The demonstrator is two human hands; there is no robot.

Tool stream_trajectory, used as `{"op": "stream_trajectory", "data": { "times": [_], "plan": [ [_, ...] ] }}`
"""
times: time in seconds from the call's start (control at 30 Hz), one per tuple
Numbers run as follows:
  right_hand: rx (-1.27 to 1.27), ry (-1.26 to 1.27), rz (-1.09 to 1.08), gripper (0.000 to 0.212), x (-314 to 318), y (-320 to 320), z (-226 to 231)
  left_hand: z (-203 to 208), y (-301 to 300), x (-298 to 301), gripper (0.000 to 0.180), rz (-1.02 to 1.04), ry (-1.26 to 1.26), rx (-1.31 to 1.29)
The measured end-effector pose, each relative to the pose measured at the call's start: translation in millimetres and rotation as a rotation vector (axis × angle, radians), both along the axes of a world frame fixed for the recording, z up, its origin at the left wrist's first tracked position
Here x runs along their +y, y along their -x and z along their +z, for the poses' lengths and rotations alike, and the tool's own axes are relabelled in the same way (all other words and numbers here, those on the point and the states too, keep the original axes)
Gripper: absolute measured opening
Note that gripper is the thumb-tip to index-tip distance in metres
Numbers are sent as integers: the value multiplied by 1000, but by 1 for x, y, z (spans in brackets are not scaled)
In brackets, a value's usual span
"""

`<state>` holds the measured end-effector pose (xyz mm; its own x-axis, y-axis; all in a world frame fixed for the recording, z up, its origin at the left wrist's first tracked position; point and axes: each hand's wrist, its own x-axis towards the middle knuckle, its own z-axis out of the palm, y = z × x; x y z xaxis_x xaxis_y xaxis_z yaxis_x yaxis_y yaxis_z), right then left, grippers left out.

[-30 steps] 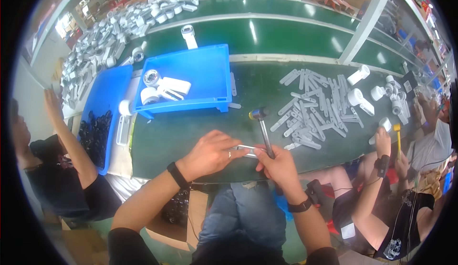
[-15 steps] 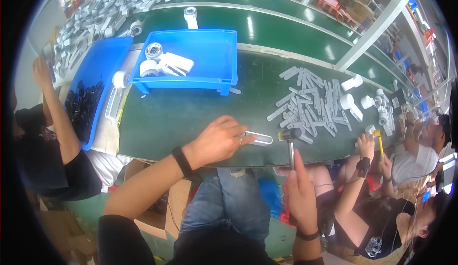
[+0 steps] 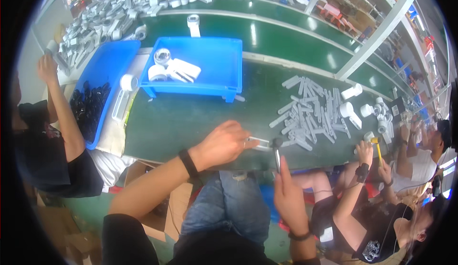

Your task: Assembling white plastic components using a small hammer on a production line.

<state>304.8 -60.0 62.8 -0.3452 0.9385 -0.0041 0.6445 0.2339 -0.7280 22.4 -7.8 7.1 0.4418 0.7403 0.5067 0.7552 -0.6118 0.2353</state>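
Near the front edge of the green bench, my left hand (image 3: 224,144) has its fingers closed on a long white plastic handle piece (image 3: 260,144), which lies on the bench with its near-left end covered by the fingers. In my right hand (image 3: 290,199) is a hammer (image 3: 277,156) with a dark head and a shiny shaft, gripped from below. The hammer head is at the right end of the handle piece; whether they touch, I cannot tell. To the right lies a loose heap of grey-white plastic strips (image 3: 312,114).
A blue tray (image 3: 222,86) with white round-headed parts stands beyond my left hand. Further left, a blue bin (image 3: 125,55) holds black parts. White parts (image 3: 95,29) are heaped at the back left. Co-workers sit on both sides; one on the right holds a yellow hammer (image 3: 377,150).
The hammer in my right hand has moved left and slightly down, to the end of the handle piece. My left hand keeps its hold. The view has shifted slightly.
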Motion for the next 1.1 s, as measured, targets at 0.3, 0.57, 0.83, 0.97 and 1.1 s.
{"op": "stream_trajectory", "data": {
  "times": [0.3, 0.57, 0.83, 0.97, 1.1],
  "plan": [
    [130, 90, 44, 59, 6, -15, -21, 15, 0, 10, 39, -36, 119, 101],
    [623, 362, -260, 59, -11, -26, -7, 35, 5, -8, 33, -74, 111, 30],
    [332, 377, -84, 60, -16, 2, 6, -17, 9, -65, 46, 231, 125, -229],
    [266, 241, -26, 57, -9, 16, -6, -24, 9, -59, 43, 218, -9, -168],
    [200, 79, 24, 59, -14, 21, 8, -16, 9, -61, 39, 226, 19, -162]
  ]
}}
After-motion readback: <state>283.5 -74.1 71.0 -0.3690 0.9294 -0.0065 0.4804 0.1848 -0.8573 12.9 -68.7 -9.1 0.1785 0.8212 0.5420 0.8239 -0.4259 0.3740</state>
